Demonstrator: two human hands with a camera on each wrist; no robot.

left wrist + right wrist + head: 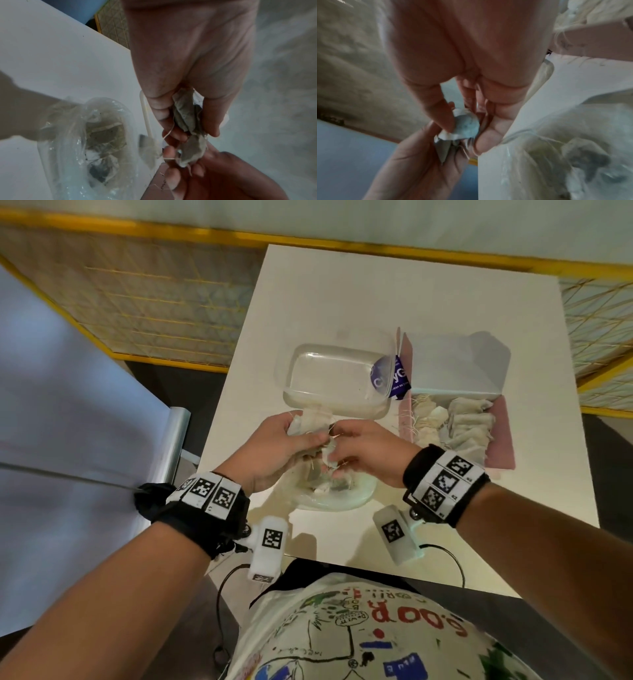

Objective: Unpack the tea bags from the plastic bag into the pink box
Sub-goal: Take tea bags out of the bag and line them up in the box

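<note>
1. The left hand (284,440) is curled around a small bunch of tea bags (310,421), thumb and fingers clamped on them just above the near middle of the surface (308,296).
2. The right hand (363,453) meets it from the other side; its thumb and fingertips pinch one tea bag (467,125) out of that bunch, apparently teasing it free from tangled strings. The two hands touch at the fingertips.
3. The plastic bag (337,491) lies open on the surface directly below the hands, close to the near edge. The left wrist view shows several tea bags still inside it (102,136), so the unpacking is not finished.
4. The pink box (503,440) sits toward the right edge of the surface, its lid standing open at the far side. A good heap of tea bags (455,419) already fills much of it.
5. My judgement: the task is well along, perhaps past halfway, with the held bunch and the bag's remainder left to move. An exact count is impossible from these views.
6. A clear plastic container (335,381) stands just beyond the hands, between them and the far edge, with a purple label (394,376) against its right side. It appears empty.
7. The next move likely calls for separating the strings, then carrying the bunch rightward to the box.
</note>
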